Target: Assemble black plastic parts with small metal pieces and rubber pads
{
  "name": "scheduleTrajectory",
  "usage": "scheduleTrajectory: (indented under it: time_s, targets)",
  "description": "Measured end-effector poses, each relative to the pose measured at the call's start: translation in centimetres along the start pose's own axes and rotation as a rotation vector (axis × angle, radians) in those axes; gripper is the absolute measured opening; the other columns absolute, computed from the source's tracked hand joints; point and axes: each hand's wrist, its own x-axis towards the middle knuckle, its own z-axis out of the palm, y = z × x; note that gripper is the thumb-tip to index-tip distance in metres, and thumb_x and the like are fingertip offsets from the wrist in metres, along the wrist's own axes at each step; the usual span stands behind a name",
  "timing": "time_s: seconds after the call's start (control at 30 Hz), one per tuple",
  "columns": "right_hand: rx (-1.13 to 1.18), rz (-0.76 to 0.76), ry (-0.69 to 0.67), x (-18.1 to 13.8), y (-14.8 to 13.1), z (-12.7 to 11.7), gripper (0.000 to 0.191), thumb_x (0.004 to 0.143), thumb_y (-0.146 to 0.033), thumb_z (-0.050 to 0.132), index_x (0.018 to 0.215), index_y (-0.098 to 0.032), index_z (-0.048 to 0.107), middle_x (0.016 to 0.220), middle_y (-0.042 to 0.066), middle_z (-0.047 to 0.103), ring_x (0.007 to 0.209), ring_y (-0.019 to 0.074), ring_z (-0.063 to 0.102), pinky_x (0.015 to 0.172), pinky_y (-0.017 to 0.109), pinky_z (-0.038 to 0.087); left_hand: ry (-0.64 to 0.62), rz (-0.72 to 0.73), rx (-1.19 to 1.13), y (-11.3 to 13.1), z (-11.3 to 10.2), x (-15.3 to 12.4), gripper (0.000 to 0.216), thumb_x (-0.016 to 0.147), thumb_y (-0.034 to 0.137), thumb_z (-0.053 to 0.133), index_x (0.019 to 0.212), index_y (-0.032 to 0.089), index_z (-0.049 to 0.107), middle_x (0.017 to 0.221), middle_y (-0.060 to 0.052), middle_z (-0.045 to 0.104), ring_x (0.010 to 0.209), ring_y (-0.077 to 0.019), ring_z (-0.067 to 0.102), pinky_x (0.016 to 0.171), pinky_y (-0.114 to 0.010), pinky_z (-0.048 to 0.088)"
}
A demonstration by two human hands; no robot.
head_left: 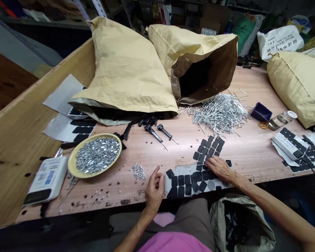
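My left hand [154, 190] hovers at the table's front edge, index finger stretched out and the others loosely curled; nothing shows in it. It is beside the left end of a sheet of black rounded pads [181, 180] and right of a small heap of silver washers [138, 171]. My right hand [220, 169] rests over the black pads, fingertips closed around what looks like a thin metal pin [201, 165], whose end pokes out to the left. Beyond it more black pads [208, 147] lie in rows. Two black parts with metal pins [155, 135] lie farther back.
A yellow bowl of washers [72, 164] and a white scale [48, 178] stand left. Large paper sacks [126, 66] and a heap of metal pins [219, 113] are behind. Right are a purple box [261, 112], a bottle [280, 120] and another scale [290, 145]. Below sits an open sack [259, 224].
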Motion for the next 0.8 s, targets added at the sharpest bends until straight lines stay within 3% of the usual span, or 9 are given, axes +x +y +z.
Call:
scheduleTrajectory:
  time_s: [0.13,0.27,0.37,0.53,0.7,0.8]
  targets:
    - [-0.065,0.142,0.039,0.6,1.6,-0.6,0.03,0.096,-0.019,0.031,0.084,-0.017,0.058,0.077,0.008,0.052,0.072,0.0199,0.045,0.061,0.034,0.041,0.001,0.027,0.043,-0.2,0.2,0.0,0.04,0.085,0.039,0.051,0.115,0.014,0.058,0.078,-0.004,0.064,0.061,-0.0108,0.062,0.054,-0.02,0.049]
    - [0.062,-0.021,-0.073,1.3,2.8,-0.8,0.029,0.096,-0.019,0.03,0.089,-0.019,0.058,0.075,0.006,0.052,0.067,0.0189,0.044,0.061,0.034,0.042,-0.009,0.051,0.093,-0.2,0.3,0.0,0.039,0.085,0.039,0.05,0.114,0.014,0.059,0.078,-0.004,0.065,0.06,-0.0106,0.061,0.053,-0.02,0.049]
    - [0.058,0.012,-0.072,1.4,2.9,-1.0,0.031,0.095,-0.015,0.029,0.089,-0.019,0.059,0.076,0.008,0.053,0.068,0.0199,0.044,0.062,0.036,0.041,-0.004,0.069,0.109,-0.2,0.4,-0.1,0.038,0.086,0.038,0.05,0.115,0.015,0.058,0.077,-0.004,0.065,0.057,-0.01,0.06,0.05,-0.019,0.047]
    - [-0.005,-0.123,-0.162,1.6,2.4,-1.4,0.03,0.091,-0.008,0.032,0.085,-0.016,0.06,0.079,0.009,0.055,0.073,0.0213,0.046,0.066,0.036,0.042,-0.008,0.097,0.129,-0.2,0.4,-0.1,0.037,0.086,0.035,0.049,0.115,0.014,0.058,0.076,-0.004,0.065,0.056,-0.0096,0.06,0.051,-0.019,0.048]
    - [-0.069,0.051,-0.097,1.8,1.4,-1.6,0.031,0.091,-0.005,0.031,0.085,-0.016,0.059,0.08,0.01,0.055,0.073,0.0215,0.045,0.064,0.035,0.04,-0.008,0.09,0.13,-0.3,0.4,-0.1,0.038,0.086,0.036,0.049,0.116,0.015,0.058,0.076,-0.004,0.065,0.058,-0.0093,0.06,0.052,-0.018,0.048]
    - [-0.031,-0.088,-0.123,1.1,-0.4,-1.5,0.031,0.091,-0.005,0.032,0.085,-0.016,0.06,0.08,0.009,0.055,0.075,0.0218,0.046,0.067,0.035,0.04,0.001,0.096,0.117,-0.4,0.5,0.0,0.038,0.085,0.035,0.049,0.116,0.015,0.058,0.076,-0.004,0.065,0.059,-0.0094,0.061,0.053,-0.018,0.048]
